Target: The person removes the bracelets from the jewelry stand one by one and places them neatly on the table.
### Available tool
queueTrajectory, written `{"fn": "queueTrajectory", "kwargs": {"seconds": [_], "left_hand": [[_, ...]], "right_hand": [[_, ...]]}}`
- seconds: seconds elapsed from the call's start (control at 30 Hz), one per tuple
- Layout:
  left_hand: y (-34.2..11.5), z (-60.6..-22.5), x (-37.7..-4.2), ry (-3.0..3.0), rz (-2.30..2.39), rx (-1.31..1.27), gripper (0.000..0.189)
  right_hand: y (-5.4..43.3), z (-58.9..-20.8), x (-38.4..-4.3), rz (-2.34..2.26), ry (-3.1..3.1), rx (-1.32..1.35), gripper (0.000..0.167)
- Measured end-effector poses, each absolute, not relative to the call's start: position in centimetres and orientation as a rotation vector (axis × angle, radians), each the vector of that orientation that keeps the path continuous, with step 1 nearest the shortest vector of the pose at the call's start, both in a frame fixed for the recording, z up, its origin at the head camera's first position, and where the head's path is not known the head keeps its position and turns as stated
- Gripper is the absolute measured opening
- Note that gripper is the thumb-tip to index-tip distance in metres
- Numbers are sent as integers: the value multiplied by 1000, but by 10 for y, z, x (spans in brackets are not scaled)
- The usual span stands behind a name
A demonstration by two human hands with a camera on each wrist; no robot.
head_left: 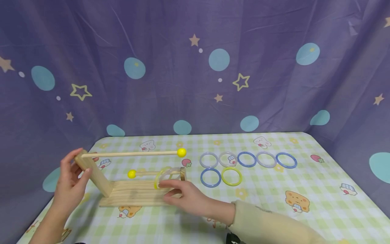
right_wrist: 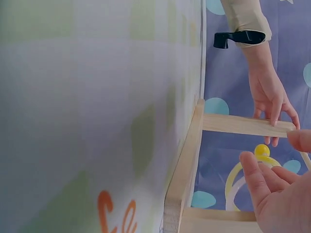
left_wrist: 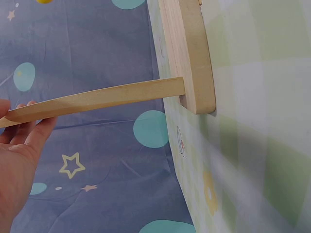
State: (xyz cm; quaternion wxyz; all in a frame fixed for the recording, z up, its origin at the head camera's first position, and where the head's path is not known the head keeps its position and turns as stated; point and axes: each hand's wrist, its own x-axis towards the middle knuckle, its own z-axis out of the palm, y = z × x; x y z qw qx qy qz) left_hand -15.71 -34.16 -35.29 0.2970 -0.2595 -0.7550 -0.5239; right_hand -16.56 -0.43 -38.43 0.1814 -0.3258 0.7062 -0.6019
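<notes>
A wooden stand (head_left: 134, 195) has two uprights, each with a dowel tipped by a yellow ball. My left hand (head_left: 71, 183) grips the top of the taller left upright (left_wrist: 112, 97), thumb on one side and fingers on the other. A yellow ring (head_left: 157, 179) and a clear ring (right_wrist: 233, 193) hang around the lower dowel (head_left: 146, 173). Beside them is my right hand (head_left: 190, 200), its index fingertip right at the rings in the head view. Thumb and fingers stand apart in the right wrist view, with nothing pinched between them. The upper dowel (head_left: 131, 154) carries no ring.
Right of the stand, several rings lie flat in two rows: blue ones (head_left: 210, 177), pale clear ones (head_left: 209, 160) and a yellow-green one (head_left: 231, 176). A checked cloth (head_left: 259, 210) covers the table. Behind it hangs a purple curtain (head_left: 170, 84).
</notes>
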Motion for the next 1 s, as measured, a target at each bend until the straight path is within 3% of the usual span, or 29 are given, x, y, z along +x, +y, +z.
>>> {"fn": "queueTrajectory", "kwargs": {"seconds": [0.33,0.8,1.0], "left_hand": [[-341,-352,-157,-2005,-1398,-685,65],[-340,-352,-156,-1990,-1462,-662,66],[-340,-352,-156,-2003,-1445,-646,67]], "right_hand": [[-27,-390,-167,-1701,2101,-939,36],[-53,-390,-167,-1611,2436,-965,12],[-58,-385,-166,-1628,2536,-901,10]]}}
